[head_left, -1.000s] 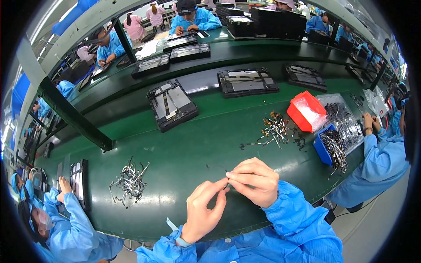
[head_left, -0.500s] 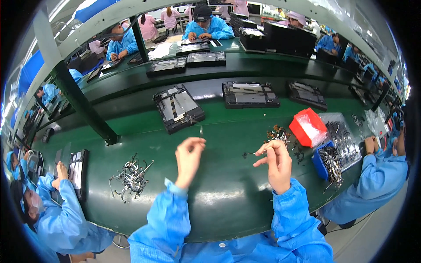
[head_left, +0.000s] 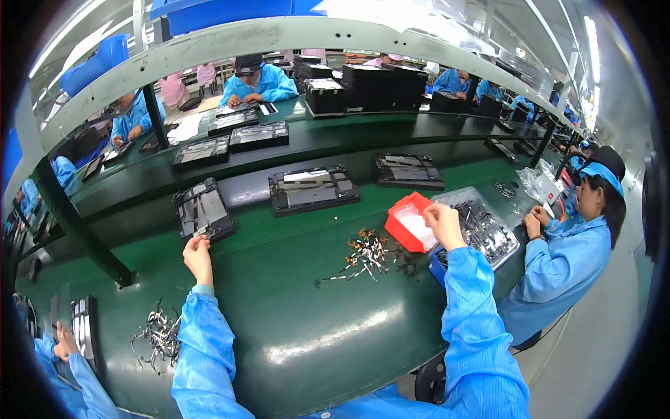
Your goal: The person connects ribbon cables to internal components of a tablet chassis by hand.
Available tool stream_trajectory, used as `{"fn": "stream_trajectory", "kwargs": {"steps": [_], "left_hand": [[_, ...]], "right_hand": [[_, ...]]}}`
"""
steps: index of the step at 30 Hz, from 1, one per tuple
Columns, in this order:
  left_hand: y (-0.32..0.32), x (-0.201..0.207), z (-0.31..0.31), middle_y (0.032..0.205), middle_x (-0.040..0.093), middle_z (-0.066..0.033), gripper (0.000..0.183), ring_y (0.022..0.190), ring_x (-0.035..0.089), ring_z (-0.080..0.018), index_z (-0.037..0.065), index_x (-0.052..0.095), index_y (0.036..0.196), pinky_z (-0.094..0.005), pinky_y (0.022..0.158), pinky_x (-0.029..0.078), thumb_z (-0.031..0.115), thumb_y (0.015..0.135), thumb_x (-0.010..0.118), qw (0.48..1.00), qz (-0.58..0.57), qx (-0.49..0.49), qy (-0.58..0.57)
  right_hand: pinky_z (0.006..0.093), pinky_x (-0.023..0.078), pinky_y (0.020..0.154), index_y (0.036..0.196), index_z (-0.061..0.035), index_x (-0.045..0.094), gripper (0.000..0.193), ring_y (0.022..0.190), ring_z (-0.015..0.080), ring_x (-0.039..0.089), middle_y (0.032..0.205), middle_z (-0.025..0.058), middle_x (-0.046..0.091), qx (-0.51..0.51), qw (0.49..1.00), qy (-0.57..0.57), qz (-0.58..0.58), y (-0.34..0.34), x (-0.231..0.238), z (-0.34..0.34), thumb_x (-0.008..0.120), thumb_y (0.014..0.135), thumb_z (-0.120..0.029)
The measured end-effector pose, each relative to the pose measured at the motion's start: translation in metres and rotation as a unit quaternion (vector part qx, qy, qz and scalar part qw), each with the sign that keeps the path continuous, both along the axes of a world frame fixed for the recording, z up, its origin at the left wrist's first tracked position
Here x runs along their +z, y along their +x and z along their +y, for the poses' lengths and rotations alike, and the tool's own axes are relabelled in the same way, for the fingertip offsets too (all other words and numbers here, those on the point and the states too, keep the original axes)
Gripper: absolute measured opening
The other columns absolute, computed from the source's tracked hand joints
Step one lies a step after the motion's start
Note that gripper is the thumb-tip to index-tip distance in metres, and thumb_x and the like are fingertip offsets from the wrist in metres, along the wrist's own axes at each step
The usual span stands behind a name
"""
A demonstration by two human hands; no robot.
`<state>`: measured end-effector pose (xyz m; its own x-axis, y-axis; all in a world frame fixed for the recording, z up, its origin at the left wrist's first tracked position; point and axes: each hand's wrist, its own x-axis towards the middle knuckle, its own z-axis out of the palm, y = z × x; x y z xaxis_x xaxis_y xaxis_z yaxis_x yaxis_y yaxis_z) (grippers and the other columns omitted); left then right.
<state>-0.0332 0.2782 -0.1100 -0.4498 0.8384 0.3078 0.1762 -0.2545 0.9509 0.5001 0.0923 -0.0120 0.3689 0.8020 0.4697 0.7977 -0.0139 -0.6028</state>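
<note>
My left hand reaches forward to a black tray of parts on the raised belt, and its fingers curl onto the tray's near edge. My right hand is stretched out to the right, over the edge of a red bin and next to a clear tray of small dark parts. Its fingers are bent, and whether they hold something is hidden. Both arms are in blue sleeves. A loose heap of small wired parts lies on the green table between my hands.
Two more black trays sit on the belt. A pile of metal clips lies at the lower left near a co-worker's hand. Another co-worker sits close on the right. A blue bin stands under my right wrist.
My hands, joined on a thin part close to me a second ago, have spread and stretched forward: the left to the black tray, the right to the red bin. The view tilted up.
</note>
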Motion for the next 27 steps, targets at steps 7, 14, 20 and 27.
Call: {"fn": "stream_trajectory", "kwargs": {"steps": [7, 14, 20, 27], "left_hand": [[0.082, 0.049, -0.025, 0.074, 0.069, -0.0087, 0.011, 0.071, 0.065, -0.0153, 0.001, 0.069, 0.087, -0.0277, 0.073, 0.05, 0.006, 0.081, 0.062, 0.986, 0.136, -0.074, 0.06], [0.131, 0.027, 0.018, 0.078, 0.07, -0.007, 0.015, 0.072, 0.065, -0.0115, -0.001, 0.069, 0.089, -0.0261, 0.068, 0.052, 0.003, 0.078, 0.059, 0.974, 0.059, -0.216, -0.009], [0.17, 0.019, 0.046, 0.088, 0.07, -0.01, 0.016, 0.077, 0.066, -0.0148, -0.004, 0.066, 0.092, -0.026, 0.07, 0.053, -0.005, 0.083, 0.053, 0.92, -0.046, -0.388, 0.013], [0.154, 0.089, -0.024, 0.092, 0.069, -0.0082, 0.015, 0.081, 0.064, -0.0133, -0.002, 0.067, 0.094, -0.0249, 0.076, 0.05, 0.001, 0.084, 0.057, 0.916, -0.064, -0.391, -0.055]], "right_hand": [[0.0503, 0.051, 0.077, 0.08, -0.0006, 0.07, 0.013, 0.082, 0.0435, 0.064, 0.081, 0.0277, 0.064, -0.127, 0.962, -0.154, -0.184, 0.013, 0.002, 0.033, 0.057, 0.077, -0.001], [0.0472, 0.055, 0.074, 0.086, -0.0004, 0.068, 0.015, 0.086, 0.0416, 0.066, 0.086, 0.0263, 0.066, -0.127, 0.952, -0.172, -0.22, -0.041, 0.03, 0.098, 0.055, 0.079, -0.002], [0.0441, 0.048, 0.093, 0.126, 0.0005, 0.053, 0.05, 0.104, 0.0417, 0.06, 0.111, 0.0271, 0.062, 0.083, 0.988, -0.114, -0.066, -0.072, -0.055, 0.198, 0.065, 0.084, -0.023], [0.0378, 0.05, 0.092, 0.138, -0.01, 0.045, 0.063, 0.112, 0.0303, 0.061, 0.125, 0.0172, 0.06, 0.163, 0.969, -0.108, 0.154, -0.102, -0.049, 0.202, 0.072, 0.081, -0.014]]}}
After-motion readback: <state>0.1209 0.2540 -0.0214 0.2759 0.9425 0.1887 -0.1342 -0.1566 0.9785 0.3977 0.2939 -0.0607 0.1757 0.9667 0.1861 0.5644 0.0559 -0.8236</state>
